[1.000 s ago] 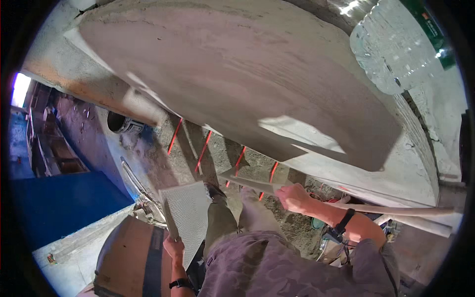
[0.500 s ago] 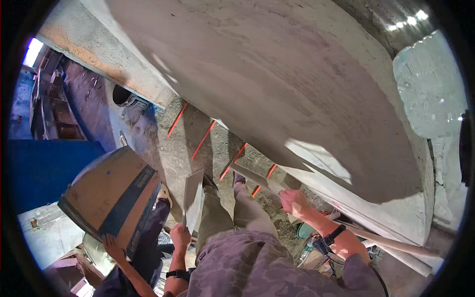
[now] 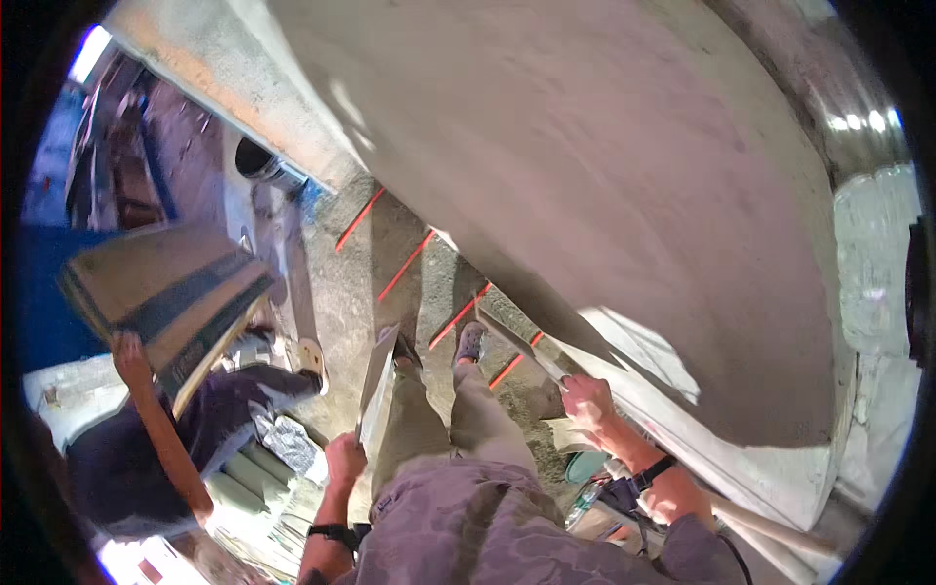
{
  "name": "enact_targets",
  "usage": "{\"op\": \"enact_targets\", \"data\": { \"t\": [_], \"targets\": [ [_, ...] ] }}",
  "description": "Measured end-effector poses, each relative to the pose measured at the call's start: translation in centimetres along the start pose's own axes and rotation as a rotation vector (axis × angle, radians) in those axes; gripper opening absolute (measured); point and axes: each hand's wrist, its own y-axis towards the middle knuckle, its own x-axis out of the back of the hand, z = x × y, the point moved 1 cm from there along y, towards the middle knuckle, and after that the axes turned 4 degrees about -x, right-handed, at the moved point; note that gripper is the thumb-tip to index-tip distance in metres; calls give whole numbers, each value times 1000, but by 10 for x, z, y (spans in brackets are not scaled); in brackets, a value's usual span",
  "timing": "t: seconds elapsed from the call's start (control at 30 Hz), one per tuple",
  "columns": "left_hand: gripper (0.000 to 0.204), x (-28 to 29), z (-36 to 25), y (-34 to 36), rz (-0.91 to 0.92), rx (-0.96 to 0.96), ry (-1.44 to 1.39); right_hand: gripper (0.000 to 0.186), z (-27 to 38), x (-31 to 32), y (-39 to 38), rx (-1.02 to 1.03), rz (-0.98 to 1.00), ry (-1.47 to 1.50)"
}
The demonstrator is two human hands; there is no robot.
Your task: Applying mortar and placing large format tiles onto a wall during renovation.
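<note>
1. So, head view: left hand is gripping a board beside the legs.
2. Right hand is gripping a blade near the slab; can't tell if it's touching.
3. Seems they're readying; next move's probably needing a flat blade.

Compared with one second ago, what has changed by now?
The brown, dark-striped cardboard box moved forward and left, a co-worker's hand now visible on it. The left hand turned its flat grey rectangular board nearly edge-on. Unchanged: the right hand grips the long flat grey blade.
</note>
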Motion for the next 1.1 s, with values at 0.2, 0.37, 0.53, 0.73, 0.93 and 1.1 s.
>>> {"op": "enact_targets", "data": {
  "t": [0.2,0.37,0.53,0.73,0.93,1.1],
  "targets": [
    [4,-3,-4,3,-26,33,-66,12,-15,5,6,-122,3,138],
    [3,-6,-2,-5,-75,30,-136,11,-19,4,4,-75,-9,129],
    [4,-7,1,-14,-51,44,-132,9,-25,-3,1,-45,-76,162],
    [3,-9,5,-27,-40,67,-103,11,-29,-12,-1,-95,-83,163],
    [5,-15,9,-34,-27,56,-100,14,-37,-22,-4,-85,-111,171],
    [5,-16,7,-35,-48,66,-133,10,-41,-27,-4,-153,-42,157]
  ]
}}
